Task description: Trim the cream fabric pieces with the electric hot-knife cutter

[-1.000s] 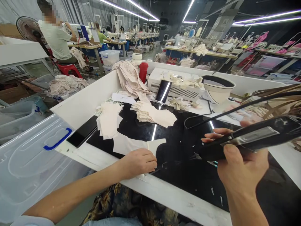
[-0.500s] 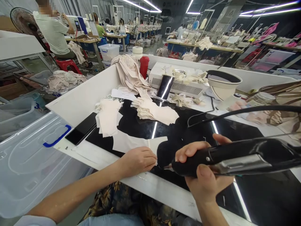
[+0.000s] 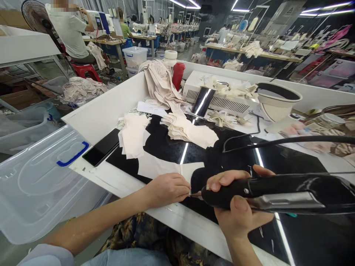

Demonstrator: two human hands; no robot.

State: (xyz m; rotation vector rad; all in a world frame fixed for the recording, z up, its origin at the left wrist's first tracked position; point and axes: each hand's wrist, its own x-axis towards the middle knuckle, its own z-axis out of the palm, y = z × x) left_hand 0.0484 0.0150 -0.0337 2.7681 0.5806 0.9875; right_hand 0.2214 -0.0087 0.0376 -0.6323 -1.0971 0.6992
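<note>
My left hand (image 3: 168,190) lies at the table's near edge, fingers closed on the lower corner of a curved cream fabric piece (image 3: 159,166). A pale seam runs across this piece near its right end. My right hand (image 3: 238,207) is wrapped around a thick black corded handheld tool (image 3: 280,190) with a metal lever along its side. Its narrow metal tip (image 3: 196,194) points left and reaches the fabric's edge beside my left fingertips. Beyond lie a stack of cream fabric pieces (image 3: 188,131) and a smaller pile of cream pieces (image 3: 133,135).
A black phone (image 3: 101,147) lies left on the white-walled table. At the back stand a red bottle (image 3: 178,75), a white vented box (image 3: 219,98) and a cream bin (image 3: 277,99). The tool's black cable (image 3: 294,140) arcs across the right. A lidded clear bin (image 3: 47,184) stands left.
The tool's tip has moved left, from just short of the fabric to its edge at my left fingers. My left hand keeps its hold. The whole view has shifted slightly.
</note>
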